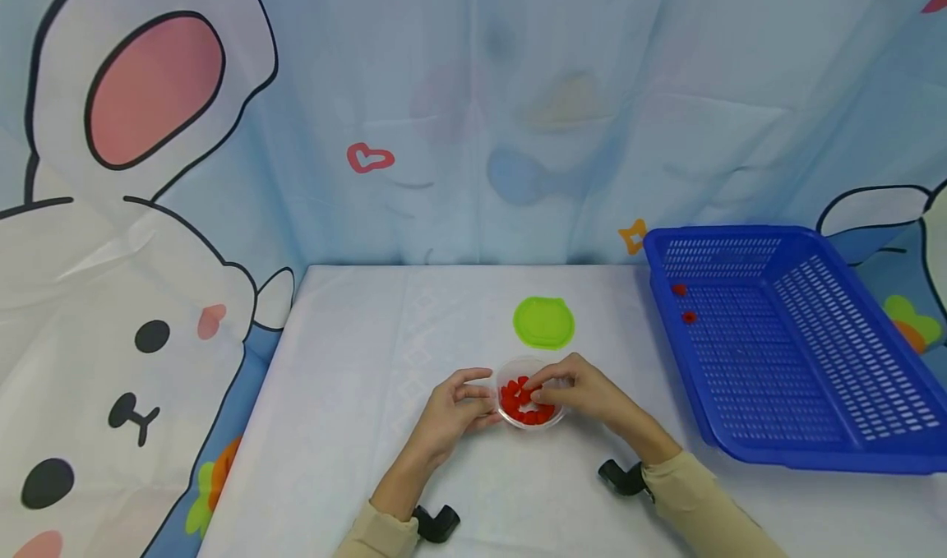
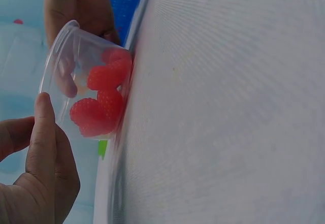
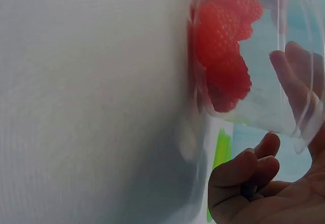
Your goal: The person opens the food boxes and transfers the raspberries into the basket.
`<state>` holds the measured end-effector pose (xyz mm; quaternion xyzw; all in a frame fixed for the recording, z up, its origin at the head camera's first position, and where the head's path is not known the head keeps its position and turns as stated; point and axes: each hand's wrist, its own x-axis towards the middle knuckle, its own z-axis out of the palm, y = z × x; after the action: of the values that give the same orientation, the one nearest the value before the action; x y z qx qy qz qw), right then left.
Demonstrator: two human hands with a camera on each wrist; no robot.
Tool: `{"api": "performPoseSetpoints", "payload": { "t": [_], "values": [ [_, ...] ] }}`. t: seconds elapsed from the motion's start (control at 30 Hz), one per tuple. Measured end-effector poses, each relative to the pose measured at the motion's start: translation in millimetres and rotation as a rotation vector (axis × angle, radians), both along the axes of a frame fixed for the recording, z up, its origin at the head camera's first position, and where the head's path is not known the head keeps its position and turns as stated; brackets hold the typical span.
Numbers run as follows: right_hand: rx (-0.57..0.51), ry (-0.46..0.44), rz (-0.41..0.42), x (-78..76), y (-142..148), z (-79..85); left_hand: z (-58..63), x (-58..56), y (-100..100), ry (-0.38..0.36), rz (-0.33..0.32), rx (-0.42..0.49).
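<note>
A clear plastic cup (image 1: pixel 510 369) stands on the white table with several red raspberries (image 1: pixel 512 394) in it. My left hand (image 1: pixel 451 410) is at the cup's left side, fingertips right at its rim and wall. From the right, my right hand (image 1: pixel 580 385) reaches over the rim. In the right wrist view its thumb and a finger (image 3: pixel 294 82) extend inside the cup above the raspberries, apart, with nothing seen between them. The other fingers of that hand bend outside the wall. A bright green lid (image 1: pixel 543 323) lies just behind the cup.
A large blue plastic basket (image 1: pixel 676 394) stands at the table's right side. Two small red pieces (image 1: pixel 689 317) lie in it near its left wall. White cloth (image 1: pixel 355 394) covers the table, and a printed light-blue curtain (image 1: pixel 444 213) hangs behind it.
</note>
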<state>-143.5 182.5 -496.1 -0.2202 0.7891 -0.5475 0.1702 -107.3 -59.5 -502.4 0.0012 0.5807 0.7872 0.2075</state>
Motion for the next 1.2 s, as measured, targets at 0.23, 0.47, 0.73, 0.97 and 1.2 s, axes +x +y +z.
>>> {"api": "performPoseSetpoints", "payload": {
  "t": [0.23, 0.47, 0.73, 0.97, 1.2],
  "values": [
    [0.061, 0.175, 0.059, -1.4, -9, -3.8, 1.3, -0.3, 1, 0.003, 0.004, -0.007],
    [0.336, 0.119, -0.084, 4.0, -16, 3.2, 2.9, -0.7, 2, 0.002, 0.003, -0.011],
    [0.435, 0.178, -0.107, 7.0, -22, 7.1, 3.5, 0.4, 0, -0.002, 0.009, -0.024],
    [0.424, 0.152, -0.115, 7.5, -25, 7.6, 5.0, 1.1, -1, -0.003, 0.010, -0.028],
    [0.376, 0.092, -0.117, 6.9, -19, 4.5, 2.8, 0.6, 1, 0.000, 0.001, -0.021]
  ]
}}
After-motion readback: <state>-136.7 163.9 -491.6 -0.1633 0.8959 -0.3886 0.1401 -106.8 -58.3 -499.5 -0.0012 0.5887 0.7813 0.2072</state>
